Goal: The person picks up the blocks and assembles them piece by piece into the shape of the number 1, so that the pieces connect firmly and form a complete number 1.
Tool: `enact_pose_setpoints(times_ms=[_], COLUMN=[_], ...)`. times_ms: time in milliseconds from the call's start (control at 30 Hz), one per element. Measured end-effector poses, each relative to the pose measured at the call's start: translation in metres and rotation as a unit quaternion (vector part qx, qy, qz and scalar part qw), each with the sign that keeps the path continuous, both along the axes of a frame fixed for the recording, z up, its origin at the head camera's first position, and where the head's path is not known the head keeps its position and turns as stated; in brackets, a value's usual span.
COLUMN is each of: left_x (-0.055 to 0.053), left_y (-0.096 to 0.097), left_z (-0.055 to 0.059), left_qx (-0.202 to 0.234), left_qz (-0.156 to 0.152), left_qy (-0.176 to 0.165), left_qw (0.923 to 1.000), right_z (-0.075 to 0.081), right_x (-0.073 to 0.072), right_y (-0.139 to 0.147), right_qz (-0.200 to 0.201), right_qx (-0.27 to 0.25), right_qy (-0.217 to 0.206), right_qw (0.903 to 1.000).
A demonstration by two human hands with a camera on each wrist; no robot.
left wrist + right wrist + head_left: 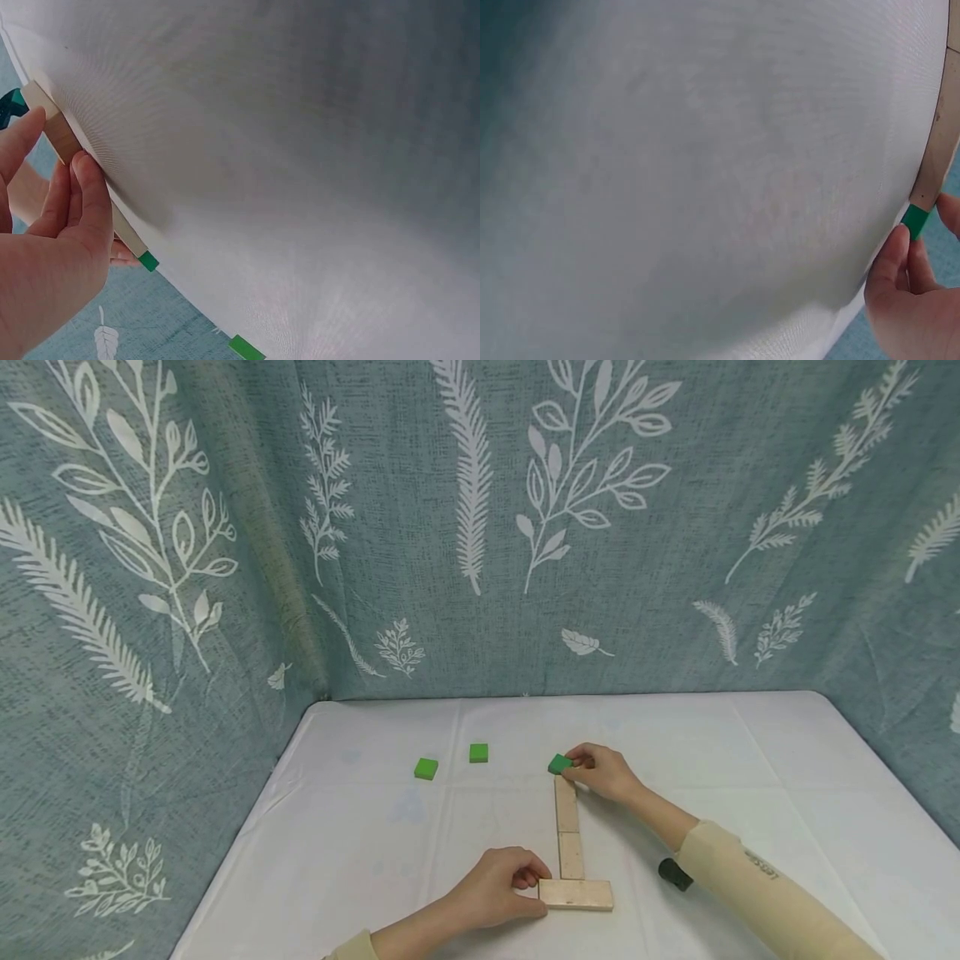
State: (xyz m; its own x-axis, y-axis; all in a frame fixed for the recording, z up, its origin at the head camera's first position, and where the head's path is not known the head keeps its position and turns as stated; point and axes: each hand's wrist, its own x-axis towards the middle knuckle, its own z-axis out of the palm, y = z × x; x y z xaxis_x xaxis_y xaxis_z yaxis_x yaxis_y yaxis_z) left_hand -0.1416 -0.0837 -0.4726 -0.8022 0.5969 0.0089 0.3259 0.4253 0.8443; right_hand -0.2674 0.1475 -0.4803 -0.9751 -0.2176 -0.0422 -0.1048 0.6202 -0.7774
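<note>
Two pale wooden blocks, a far one [566, 804] and a near one [571, 857], lie end to end in a line running away from me. Across their near end is a third wooden block [577, 894], set crosswise. My left hand [497, 892] holds the left end of this crosswise block between thumb and fingers. At the line's far end, my right hand [606, 772] pinches a dark green block [558, 764]. In the right wrist view that green block [915, 220] touches the wooden block's end [930, 176], fingertips on its sides.
Two bright green blocks, one at the left [426, 769] and one nearer the middle [478, 753], lie on the white tablecloth [360, 843]. A small black object [675, 874] sits beside the right sleeve, partly covered. A patterned curtain [405, 527] surrounds the table's back and sides.
</note>
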Motion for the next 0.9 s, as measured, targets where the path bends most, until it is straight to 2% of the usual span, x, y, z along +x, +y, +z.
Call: enact_pose_setpoints(times_ms=[900], left_x=[0.0005], left_y=[0.0003], left_z=[0.0019], left_qx=[-0.011], left_qz=[-0.005], left_qy=[0.011], left_qw=[0.9999], right_z=[0.0008], right_x=[-0.0010], right_y=[-0.0013], right_qz=[-0.002], right_qx=[0.004], right_qy=[-0.006], right_qw=[1.0000])
